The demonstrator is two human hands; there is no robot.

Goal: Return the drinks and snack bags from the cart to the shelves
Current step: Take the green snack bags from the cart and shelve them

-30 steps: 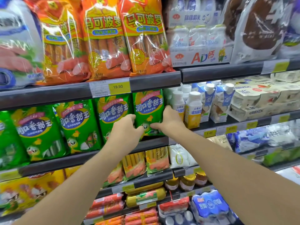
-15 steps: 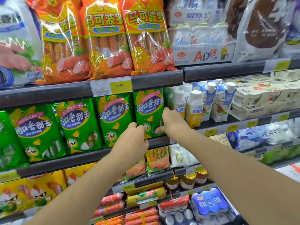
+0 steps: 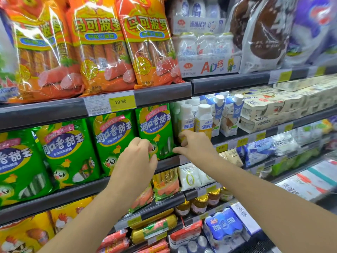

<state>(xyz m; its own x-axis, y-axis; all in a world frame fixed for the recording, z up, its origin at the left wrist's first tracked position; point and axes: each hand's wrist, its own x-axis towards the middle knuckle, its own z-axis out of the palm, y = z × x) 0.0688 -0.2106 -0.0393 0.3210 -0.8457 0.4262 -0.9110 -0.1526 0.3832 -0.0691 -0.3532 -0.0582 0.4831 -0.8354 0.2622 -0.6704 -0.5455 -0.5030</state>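
I have the green snack bag [image 3: 155, 130] standing at the front edge of the middle shelf [image 3: 167, 162], beside the white bottles [image 3: 203, 119]. My left hand [image 3: 135, 157] curls at its lower left corner; I cannot tell whether it pinches. My right hand [image 3: 193, 143] hangs loosely curled at the right corner, touching. Letting go carelessly, I judge the bag could tip forward or knock a bottle.
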